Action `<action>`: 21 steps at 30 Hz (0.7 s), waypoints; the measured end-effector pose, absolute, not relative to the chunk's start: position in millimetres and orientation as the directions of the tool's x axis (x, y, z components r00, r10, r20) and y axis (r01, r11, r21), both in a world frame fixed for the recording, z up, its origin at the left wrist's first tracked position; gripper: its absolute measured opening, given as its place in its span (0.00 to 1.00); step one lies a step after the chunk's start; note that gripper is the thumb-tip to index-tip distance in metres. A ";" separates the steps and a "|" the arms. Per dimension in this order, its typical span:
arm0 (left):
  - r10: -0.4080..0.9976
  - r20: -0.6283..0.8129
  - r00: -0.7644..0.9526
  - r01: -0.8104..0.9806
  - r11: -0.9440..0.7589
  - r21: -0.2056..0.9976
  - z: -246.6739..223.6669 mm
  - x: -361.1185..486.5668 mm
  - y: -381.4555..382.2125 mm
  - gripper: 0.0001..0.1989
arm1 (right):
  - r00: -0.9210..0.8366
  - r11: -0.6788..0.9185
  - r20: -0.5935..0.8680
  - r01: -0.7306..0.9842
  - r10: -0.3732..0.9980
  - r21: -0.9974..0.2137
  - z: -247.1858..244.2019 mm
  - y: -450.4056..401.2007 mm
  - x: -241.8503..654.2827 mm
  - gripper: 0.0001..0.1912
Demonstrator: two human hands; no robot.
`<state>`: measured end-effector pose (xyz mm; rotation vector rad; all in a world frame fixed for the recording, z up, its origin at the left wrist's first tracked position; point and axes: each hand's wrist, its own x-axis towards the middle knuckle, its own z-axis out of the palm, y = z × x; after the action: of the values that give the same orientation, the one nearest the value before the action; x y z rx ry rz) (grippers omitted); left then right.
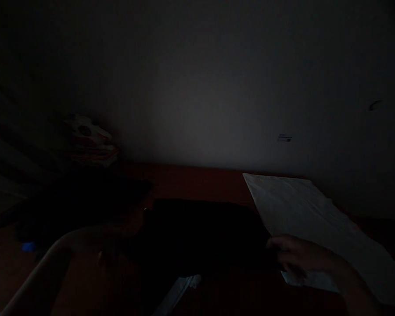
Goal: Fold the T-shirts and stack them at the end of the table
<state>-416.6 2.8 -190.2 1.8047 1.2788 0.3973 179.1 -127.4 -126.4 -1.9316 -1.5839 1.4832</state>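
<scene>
A black cloth (204, 232), probably a garment, lies across the middle of the reddish-brown surface (191, 175). At its right edge, my right hand (292, 254) has its fingers closed on the dark fabric. My left hand (108, 248) is at the left end of the same cloth, very dark and blurred, so its fingers and any grip cannot be made out. Beneath the cloth's lower edge a pale strip of fabric (179, 292) sticks out. The picture is very dim, and folds in the black cloth do not show.
A white cloth (303, 210) is spread at the right, partly behind my right hand. Another dark cloth pile (75, 202) lies at the left, with a small blue item (28, 246) beside it. A patterned stack (92, 140) stands at the back left by the wall (197, 87).
</scene>
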 end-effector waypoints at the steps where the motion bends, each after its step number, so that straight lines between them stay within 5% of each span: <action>1: 0.827 -0.295 0.478 0.569 -0.036 0.822 -185.2 -411.6 7.1 0.22 | -0.121 -0.403 -0.553 0.561 0.824 -0.723 -127.2 -118.5 177.6 0.22; 3: 0.821 -0.274 0.500 0.421 0.045 0.906 -173.4 -391.6 21.5 0.26 | -0.100 -0.326 -0.420 0.481 0.902 -0.814 -128.8 -91.8 170.3 0.23; 6: 0.981 0.161 0.108 0.164 -0.177 0.970 -159.1 -347.0 50.2 0.28 | 0.154 0.027 0.110 0.463 0.982 -0.886 -129.0 -47.4 151.1 0.27; 8: 0.935 0.322 -0.147 0.103 -0.309 0.945 -156.4 -319.4 64.7 0.29 | 0.238 0.218 0.432 0.600 0.870 -0.770 -129.9 -29.2 136.5 0.31; 10: 0.913 0.362 -0.187 0.153 -0.337 0.929 -162.0 -300.4 68.0 0.29 | 0.184 0.287 0.586 0.733 0.789 -0.617 -135.6 -25.6 123.2 0.31; 13: 0.916 0.381 0.127 0.396 -0.399 0.827 -188.0 -287.6 50.2 0.23 | 0.044 0.278 0.554 0.831 0.831 -0.483 -158.8 -41.8 107.1 0.20; 16: 0.807 0.379 0.454 0.589 -0.591 0.552 -227.7 -285.0 19.3 0.21 | -0.013 0.204 0.455 0.905 0.891 -0.373 -195.1 -67.3 95.8 0.19; 21: 0.795 0.309 0.522 0.733 -0.603 0.314 -271.2 -291.5 -13.3 0.23 | -0.003 0.106 0.357 0.958 0.934 -0.268 -235.5 -89.9 87.9 0.28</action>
<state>-291.5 -13.3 -271.2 2.6125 1.3208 0.6436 87.9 -89.9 -235.5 -1.8399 -1.9496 -0.0709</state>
